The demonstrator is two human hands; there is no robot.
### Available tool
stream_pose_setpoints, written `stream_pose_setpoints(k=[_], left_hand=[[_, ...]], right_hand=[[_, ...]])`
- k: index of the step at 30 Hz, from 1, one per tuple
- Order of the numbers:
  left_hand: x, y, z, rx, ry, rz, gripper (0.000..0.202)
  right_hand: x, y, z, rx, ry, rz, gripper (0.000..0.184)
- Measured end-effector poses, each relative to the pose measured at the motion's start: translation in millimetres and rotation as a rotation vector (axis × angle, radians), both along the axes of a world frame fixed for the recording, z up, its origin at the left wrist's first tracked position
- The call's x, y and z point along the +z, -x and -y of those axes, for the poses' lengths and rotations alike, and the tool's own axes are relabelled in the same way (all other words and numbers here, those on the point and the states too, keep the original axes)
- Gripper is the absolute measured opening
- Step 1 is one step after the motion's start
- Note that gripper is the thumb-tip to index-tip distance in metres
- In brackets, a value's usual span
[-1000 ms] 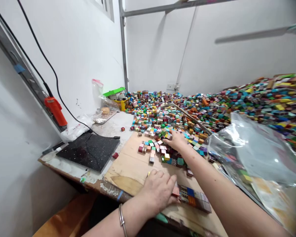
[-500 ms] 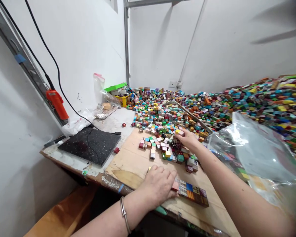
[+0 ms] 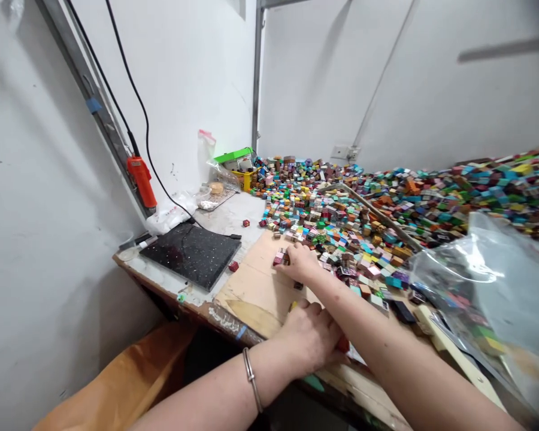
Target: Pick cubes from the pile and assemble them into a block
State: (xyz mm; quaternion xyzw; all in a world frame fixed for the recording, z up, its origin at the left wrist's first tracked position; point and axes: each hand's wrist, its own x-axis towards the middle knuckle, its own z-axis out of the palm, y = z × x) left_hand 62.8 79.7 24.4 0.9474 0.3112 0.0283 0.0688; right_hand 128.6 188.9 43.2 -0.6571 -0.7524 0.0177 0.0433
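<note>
A huge heap of small coloured cubes (image 3: pixel 386 203) covers the table's back and right. My right hand (image 3: pixel 300 263) reaches across to a small cluster of loose cubes (image 3: pixel 279 258) on the wooden board (image 3: pixel 256 281), fingers curled down over them. My left hand (image 3: pixel 312 338) lies near the board's front edge, fingers closed against a row of cubes that my right forearm now hides. A metal bracelet (image 3: pixel 250 380) sits on my left wrist.
A black stone slab (image 3: pixel 191 254) lies at the left of the board, with a lone red cube (image 3: pixel 233 266) beside it. An orange tool (image 3: pixel 141 179) hangs on the left wall. A clear plastic bag (image 3: pixel 489 281) lies at the right. Green-lidded box (image 3: pixel 238 161) at back.
My right hand has swung from the heap's edge leftward to the loose cubes on the board, crossing over the row of cubes by my left hand. The view has shifted left.
</note>
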Motion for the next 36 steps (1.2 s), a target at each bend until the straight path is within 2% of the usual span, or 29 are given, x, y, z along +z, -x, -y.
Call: stream_pose_setpoints(k=[3,5,11,15,18,23,31,34,36], left_hand=[[13.6,1.0,1.2,0.001,0.079,-0.008,0.063],[15.2,1.7,1.2,0.001,0.096,0.004,0.065],[-3.0,-0.7,-1.8,-0.009,0.042,0.081,0.061],[-11.8,-3.3,-2.3,-0.002,-0.135,0.212,0.062],[-11.2,-3.6,-1.9,-0.012,-0.223,0.236,0.064],[-7.6,-2.8,-0.7,-0.024,-0.238,0.210,0.063],[-13.9,-4.3,0.0,-0.049,-0.207,0.235,0.064],[-10.3,-3.4,0.6,-0.040,-0.161,0.197,0.063],[-6.2,-2.5,1.8,-0.013,-0.136,0.140,0.063]], right_hand=[[-13.5,5.2,-6.3,0.006,-0.027,0.009,0.040],[-17.5,3.8,-9.3,0.019,-0.024,0.006,0.036],[-15.0,6.0,-4.8,0.052,0.020,-0.023,0.026],[-16.2,13.6,0.0,0.059,0.032,-0.057,0.030],[-20.8,17.1,0.0,0.017,0.036,-0.100,0.036],[-25.9,17.4,-0.6,0.008,0.033,-0.169,0.038],[-25.4,14.1,6.0,0.096,0.068,-0.296,0.034],[-22.1,15.2,9.0,0.107,0.060,-0.372,0.026],[-14.6,13.6,13.3,0.103,0.043,-0.447,0.027]])
